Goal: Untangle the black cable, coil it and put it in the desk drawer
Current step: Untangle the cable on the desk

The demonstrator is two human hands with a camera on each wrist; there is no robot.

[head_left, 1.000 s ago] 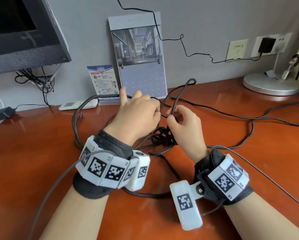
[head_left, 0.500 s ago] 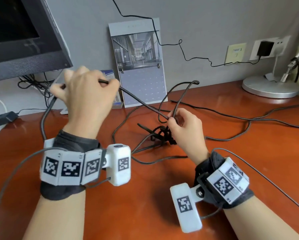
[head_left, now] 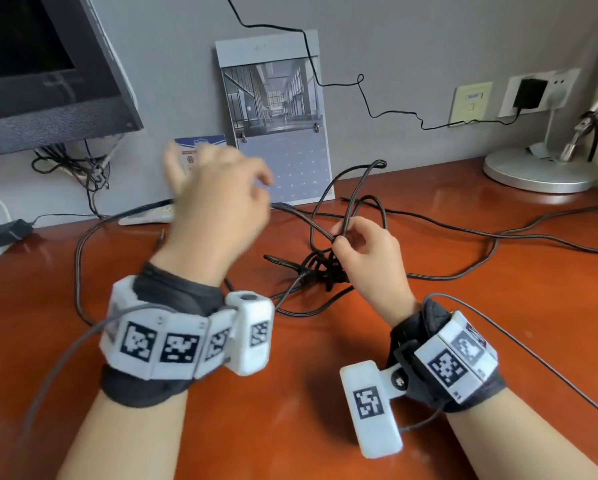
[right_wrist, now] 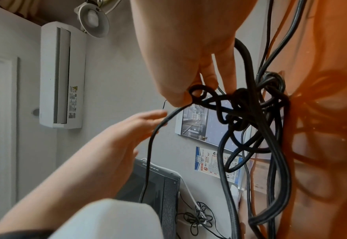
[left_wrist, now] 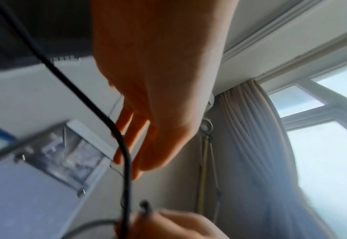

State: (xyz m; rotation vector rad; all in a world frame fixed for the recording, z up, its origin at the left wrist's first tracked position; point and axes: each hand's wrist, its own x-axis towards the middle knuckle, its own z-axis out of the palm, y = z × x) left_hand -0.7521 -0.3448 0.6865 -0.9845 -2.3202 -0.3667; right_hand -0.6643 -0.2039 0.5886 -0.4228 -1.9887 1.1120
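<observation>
Black cable point(head_left: 325, 268) sprawls over the red-brown bench point(head_left: 290, 427), knot bunched mid-bench w/ loops lifted off it. Right hand point(head_left: 370, 258) sits just above the knot, thumb & fingers point(right_wrist: 207, 76) pinching a strand at the tangle. Left hand point(head_left: 218, 202) is raised over the bench in front of the calendar point(head_left: 276, 123), blurred, fingers point(left_wrist: 127, 137) straight & loosely spread, gripping nothing; one strand passes just beside them.

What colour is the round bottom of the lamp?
Silver-grey, shiny metal: the lamp base shows best in the head view.
</observation>
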